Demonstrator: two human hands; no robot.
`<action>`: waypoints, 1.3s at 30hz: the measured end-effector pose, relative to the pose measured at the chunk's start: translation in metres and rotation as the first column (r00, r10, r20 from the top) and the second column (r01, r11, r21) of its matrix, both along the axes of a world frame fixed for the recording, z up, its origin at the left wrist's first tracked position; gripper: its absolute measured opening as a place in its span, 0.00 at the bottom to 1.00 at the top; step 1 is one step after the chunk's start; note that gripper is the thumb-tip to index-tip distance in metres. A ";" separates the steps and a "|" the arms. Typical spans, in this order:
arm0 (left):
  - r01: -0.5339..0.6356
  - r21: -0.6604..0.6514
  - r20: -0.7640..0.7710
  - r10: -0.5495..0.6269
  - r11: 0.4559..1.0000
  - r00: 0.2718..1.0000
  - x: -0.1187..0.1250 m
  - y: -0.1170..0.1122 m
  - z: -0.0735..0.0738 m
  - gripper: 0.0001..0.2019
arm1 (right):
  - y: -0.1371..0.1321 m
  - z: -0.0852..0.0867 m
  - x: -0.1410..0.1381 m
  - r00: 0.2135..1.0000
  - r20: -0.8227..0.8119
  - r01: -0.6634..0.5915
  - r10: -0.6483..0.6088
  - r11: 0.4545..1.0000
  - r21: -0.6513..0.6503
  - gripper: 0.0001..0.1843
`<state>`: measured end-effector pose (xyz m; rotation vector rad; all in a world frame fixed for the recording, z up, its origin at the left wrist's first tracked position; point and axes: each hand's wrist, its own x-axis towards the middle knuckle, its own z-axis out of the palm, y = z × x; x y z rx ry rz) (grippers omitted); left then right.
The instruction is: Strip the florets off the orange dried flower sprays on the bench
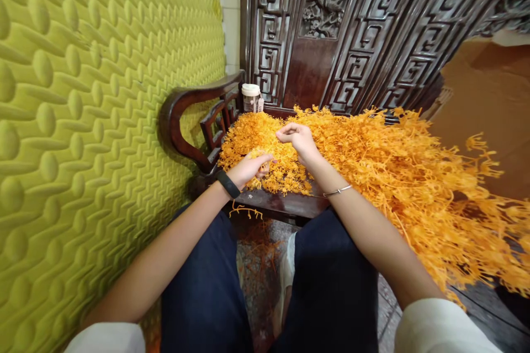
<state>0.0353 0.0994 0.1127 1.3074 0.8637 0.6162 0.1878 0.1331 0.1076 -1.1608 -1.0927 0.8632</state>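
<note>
A big heap of orange branching plastic sprigs [397,176] covers the seat of a dark carved wooden bench [285,205]. My left hand [252,167], with a black band on its wrist, is closed round a small bunch of the orange sprigs at the heap's near left edge. My right hand [298,140], with a thin metal bangle on its wrist, hovers just above and to the right, its fingers pinched together on a sprig in the heap. Both forearms reach out over my dark trousers.
A padded yellow-green wall [83,121] fills the left side. A small clear jar with a white lid [250,97] stands at the bench's back left corner by the curved armrest [186,116]. Loose orange sprigs [256,242] lie on the floor between my knees.
</note>
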 end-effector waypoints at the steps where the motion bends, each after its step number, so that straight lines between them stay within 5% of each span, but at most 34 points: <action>1: -0.004 0.006 0.015 0.004 1.000 1.000 0.001 0.000 0.000 0.13 | 0.001 0.001 -0.001 1.000 0.007 0.024 -0.024 1.000 0.016 0.12; 5: -0.036 -0.021 0.098 0.038 0.999 0.994 0.005 0.001 0.000 0.13 | 0.005 0.000 0.000 0.994 0.041 0.097 -0.102 0.989 0.110 0.12; 11: 0.105 -0.353 0.296 0.005 0.930 0.955 0.006 0.015 0.000 0.15 | 0.023 -0.014 -0.009 0.979 0.074 0.177 -0.187 0.976 0.126 0.09; 14: 0.112 -0.392 0.322 0.022 0.913 0.947 0.003 0.015 -0.003 0.15 | 0.036 -0.015 -0.001 0.964 0.087 0.236 -0.249 0.962 0.138 0.07; 16: 0.194 -0.376 0.289 -0.085 0.906 0.954 -0.003 0.003 -0.006 0.14 | 0.043 -0.013 0.022 0.914 0.022 0.398 -0.405 0.906 0.147 0.07; 19: 0.539 -0.283 0.200 -0.500 0.794 0.842 -0.014 -0.025 -0.010 0.09 | 0.042 -0.013 0.075 0.778 -0.164 0.624 -0.607 0.777 0.084 0.08; 21: 0.728 -0.232 0.085 -0.732 0.645 0.676 -0.020 -0.039 -0.013 0.10 | 0.037 -0.019 0.105 0.777 -0.148 0.626 -0.612 0.775 0.081 0.07; 23: 0.775 -0.229 -0.012 -0.798 0.589 0.603 -0.021 -0.043 -0.016 0.12 | 0.032 -0.027 0.118 0.806 -0.106 0.587 -0.582 0.809 0.029 0.07; 28: 0.508 -0.174 -0.111 -0.529 0.843 0.841 -0.014 -0.032 -0.026 0.14 | 0.034 -0.043 0.095 0.930 0.164 0.340 -0.330 0.940 -0.036 0.05; 34: 0.478 -0.129 -0.076 -0.490 0.869 0.869 -0.010 -0.032 -0.020 0.16 | 0.037 -0.044 0.065 0.983 0.173 0.076 -0.067 0.996 -0.047 0.16; 39: 0.414 -0.095 -0.051 -0.420 0.905 0.906 -0.015 -0.027 -0.019 0.16 | 0.022 -0.030 0.050 0.988 0.129 -0.082 0.088 0.995 -0.050 0.11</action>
